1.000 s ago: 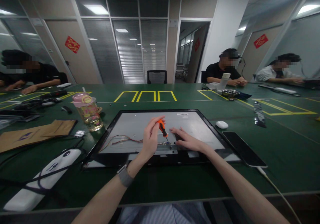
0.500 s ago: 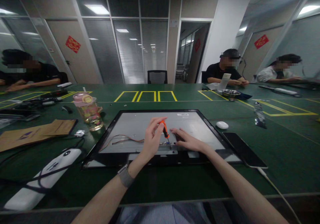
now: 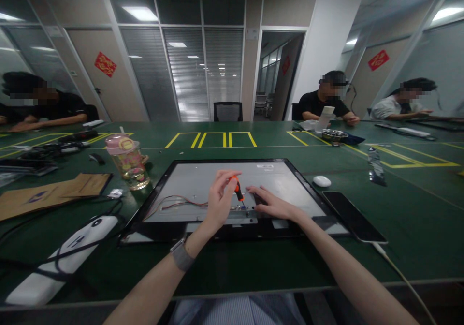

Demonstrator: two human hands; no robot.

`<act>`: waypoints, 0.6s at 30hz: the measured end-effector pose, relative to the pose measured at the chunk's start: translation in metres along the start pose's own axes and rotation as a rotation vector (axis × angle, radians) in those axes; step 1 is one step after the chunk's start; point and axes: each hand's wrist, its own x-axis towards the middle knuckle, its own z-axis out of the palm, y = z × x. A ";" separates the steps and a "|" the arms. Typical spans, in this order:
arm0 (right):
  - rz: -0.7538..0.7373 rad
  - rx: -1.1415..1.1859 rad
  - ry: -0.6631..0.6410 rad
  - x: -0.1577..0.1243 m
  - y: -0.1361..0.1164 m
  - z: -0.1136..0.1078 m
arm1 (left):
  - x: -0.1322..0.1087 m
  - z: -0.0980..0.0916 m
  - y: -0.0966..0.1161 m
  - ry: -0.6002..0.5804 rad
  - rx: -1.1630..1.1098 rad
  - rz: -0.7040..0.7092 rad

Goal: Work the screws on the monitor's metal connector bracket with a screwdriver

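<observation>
Clock directions from the panel's centre, 12 facing away from the wearer: white oblong plastic power strip (image 3: 74,252), at 8 o'clock on the green desk (image 3: 261,272); left hand (image 3: 218,200), fingers pinching an orange-and-black-handled screwdriver (image 3: 238,188), its thin shaft angled down to small fittings just below centre; right hand (image 3: 273,203), fingers spread on the panel, just beside the shaft; flat grey metal panel (image 3: 290,184), black-framed, under both hands; black rectangular phone (image 3: 354,217), between 3 and 4; white rounded case (image 3: 322,181), toward 2; clear pink-lidded bottle (image 3: 128,163), at 10; black-backed chair (image 3: 227,111), 12, beyond the desk.
</observation>
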 end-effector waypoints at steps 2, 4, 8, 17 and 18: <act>0.004 0.008 0.002 -0.001 -0.001 0.000 | 0.001 0.000 0.001 0.023 0.046 0.011; 0.007 0.007 0.002 -0.001 -0.002 0.000 | 0.001 0.000 0.002 0.035 0.075 0.016; 0.005 -0.014 -0.002 0.000 -0.001 0.000 | 0.000 0.001 0.001 0.027 0.016 -0.021; 0.018 -0.012 -0.004 0.000 0.001 0.001 | 0.000 0.000 -0.002 0.027 0.067 0.016; 0.018 -0.008 -0.005 0.000 0.001 0.001 | 0.000 0.000 -0.002 0.030 0.080 0.021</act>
